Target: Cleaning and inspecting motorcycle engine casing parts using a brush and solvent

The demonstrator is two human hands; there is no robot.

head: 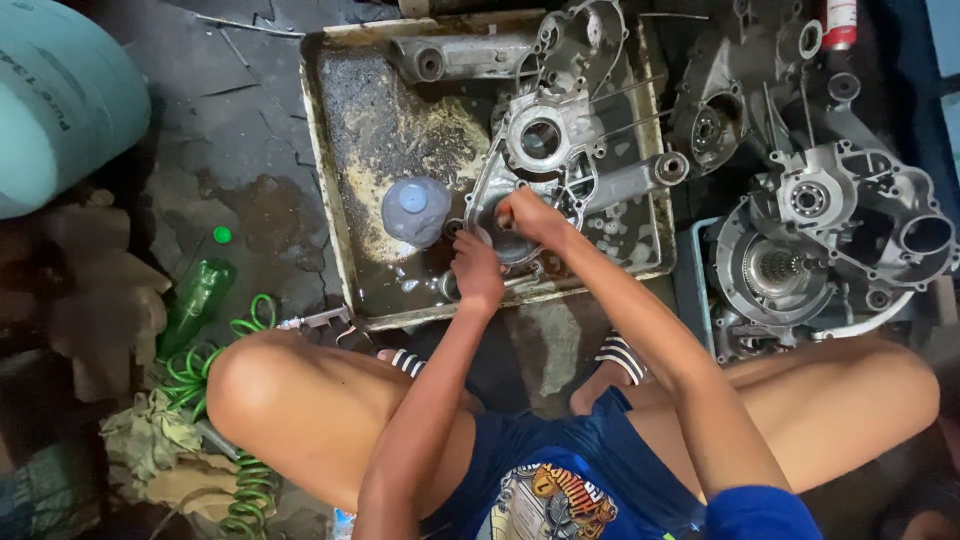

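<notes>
An engine casing [560, 160] lies in the tray [335, 180] on the floor, a plastic bottle [415, 210] to its left, more casings [830, 230] right of the tray.

Person wears dark blue shorts [560, 440] and a blue shirt [560, 500] with a colourful yellow-orange graphic print, partly cut off. Black-and-white striped sandals [622, 355], probably slides. Arms and legs bare, no gloves, no sleeves visible.
</notes>
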